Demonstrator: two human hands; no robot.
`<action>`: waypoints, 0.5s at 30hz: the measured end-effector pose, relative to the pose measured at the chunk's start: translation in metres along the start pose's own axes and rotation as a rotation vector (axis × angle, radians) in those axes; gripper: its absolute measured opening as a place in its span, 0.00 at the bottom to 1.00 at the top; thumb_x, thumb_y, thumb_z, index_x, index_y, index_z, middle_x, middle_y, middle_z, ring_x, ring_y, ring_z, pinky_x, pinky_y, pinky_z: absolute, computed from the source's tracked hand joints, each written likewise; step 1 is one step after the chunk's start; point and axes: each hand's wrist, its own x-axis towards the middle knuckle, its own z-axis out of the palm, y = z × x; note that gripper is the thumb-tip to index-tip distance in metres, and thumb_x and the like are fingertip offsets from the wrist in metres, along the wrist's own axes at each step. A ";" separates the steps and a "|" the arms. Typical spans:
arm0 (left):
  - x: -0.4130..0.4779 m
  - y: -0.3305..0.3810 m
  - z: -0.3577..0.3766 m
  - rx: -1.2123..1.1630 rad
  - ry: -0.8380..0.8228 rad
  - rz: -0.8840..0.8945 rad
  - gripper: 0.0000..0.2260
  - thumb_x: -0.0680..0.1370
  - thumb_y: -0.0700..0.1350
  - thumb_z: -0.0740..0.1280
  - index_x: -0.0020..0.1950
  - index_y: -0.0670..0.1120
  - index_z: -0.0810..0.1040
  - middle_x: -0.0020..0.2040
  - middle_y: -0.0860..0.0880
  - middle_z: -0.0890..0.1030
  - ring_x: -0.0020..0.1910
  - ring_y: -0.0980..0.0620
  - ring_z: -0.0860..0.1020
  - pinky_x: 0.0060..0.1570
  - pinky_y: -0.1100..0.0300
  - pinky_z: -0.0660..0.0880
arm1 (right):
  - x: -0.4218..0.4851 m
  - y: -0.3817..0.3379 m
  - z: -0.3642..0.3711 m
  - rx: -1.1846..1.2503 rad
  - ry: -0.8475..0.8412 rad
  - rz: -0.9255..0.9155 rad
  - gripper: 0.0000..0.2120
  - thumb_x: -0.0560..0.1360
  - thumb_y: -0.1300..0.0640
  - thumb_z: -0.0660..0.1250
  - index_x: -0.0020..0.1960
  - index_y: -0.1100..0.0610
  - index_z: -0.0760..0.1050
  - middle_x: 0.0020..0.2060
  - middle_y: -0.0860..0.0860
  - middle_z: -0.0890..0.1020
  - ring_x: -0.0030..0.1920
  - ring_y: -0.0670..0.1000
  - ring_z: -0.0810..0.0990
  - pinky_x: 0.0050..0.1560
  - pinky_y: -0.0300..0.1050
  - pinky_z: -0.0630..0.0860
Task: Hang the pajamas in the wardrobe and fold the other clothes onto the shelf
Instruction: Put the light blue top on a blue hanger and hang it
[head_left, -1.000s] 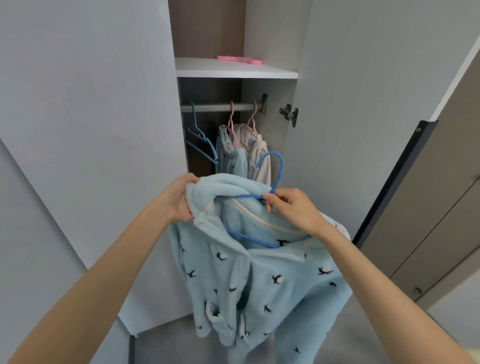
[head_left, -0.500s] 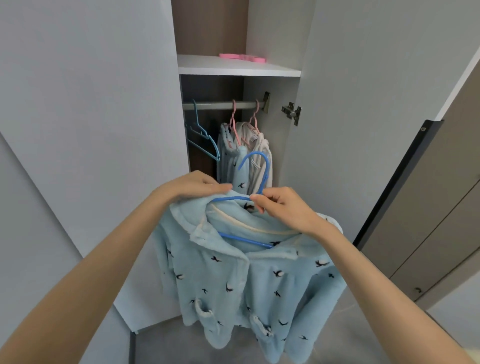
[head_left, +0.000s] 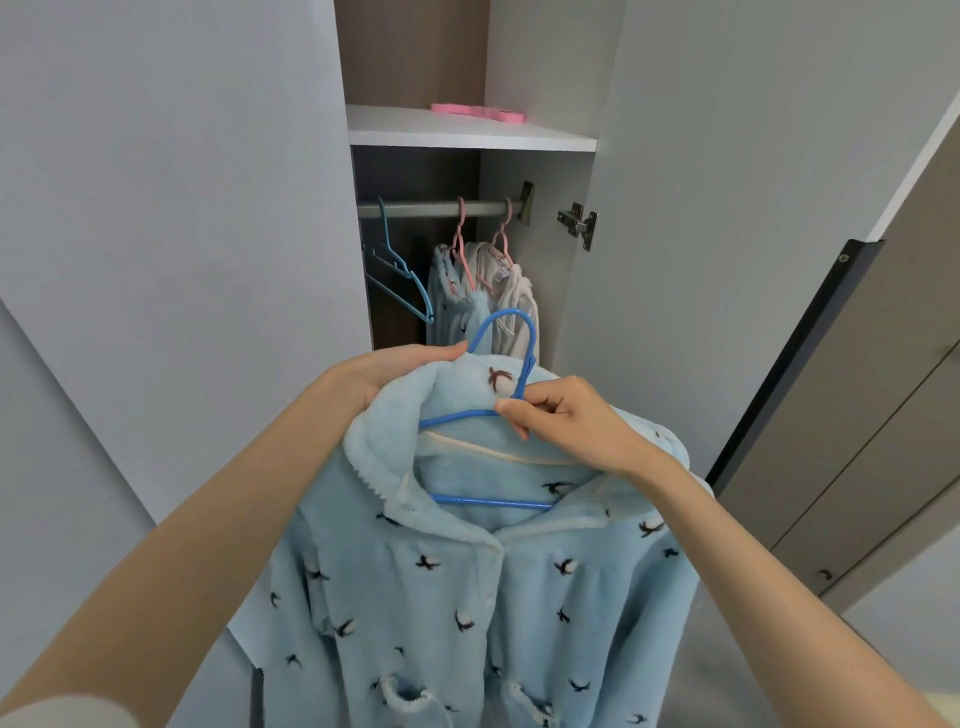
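White shelf (head_left: 467, 137) bears one flat pink item (head_left: 478, 113) near its back; rail (head_left: 415, 209) beneath carries blue hangers (head_left: 385, 228) and pink hangers (head_left: 459, 240).

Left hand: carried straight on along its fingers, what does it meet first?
Probably the hook of the blue hanger, just past the fingertips of the left hand gripping the pajama top; beyond hang clothes in the wardrobe. Depth is unclear.

One wide-angle view from the person's head, facing forward and slightly down along both forearms. The left hand (head_left: 387, 374) gripping the pajama top (head_left: 467, 597) and the right hand (head_left: 571, 423) pinching the blue hanger (head_left: 493, 502) sit close, mid-frame. The wardrobe rail (head_left: 431, 209) and shelf (head_left: 467, 137) lie beyond and above that grip.
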 end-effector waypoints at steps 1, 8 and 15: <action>0.002 -0.003 -0.001 0.025 0.035 0.001 0.23 0.77 0.55 0.63 0.61 0.38 0.77 0.56 0.40 0.80 0.54 0.43 0.79 0.57 0.50 0.74 | 0.000 -0.001 -0.001 0.004 0.013 -0.006 0.21 0.77 0.46 0.65 0.29 0.54 0.71 0.21 0.46 0.61 0.24 0.45 0.57 0.27 0.32 0.57; 0.002 -0.029 -0.020 0.855 0.392 -0.145 0.12 0.78 0.49 0.65 0.59 0.45 0.76 0.52 0.48 0.77 0.47 0.50 0.73 0.47 0.59 0.70 | 0.001 0.001 0.002 -0.083 0.085 -0.010 0.22 0.77 0.43 0.64 0.29 0.54 0.72 0.22 0.52 0.64 0.24 0.46 0.57 0.27 0.33 0.58; -0.028 -0.015 -0.019 0.694 0.376 0.387 0.19 0.78 0.64 0.56 0.49 0.58 0.83 0.48 0.60 0.83 0.44 0.66 0.78 0.40 0.73 0.71 | 0.008 0.012 -0.002 -0.128 0.187 0.066 0.22 0.75 0.38 0.61 0.30 0.53 0.73 0.22 0.46 0.63 0.26 0.48 0.58 0.31 0.43 0.60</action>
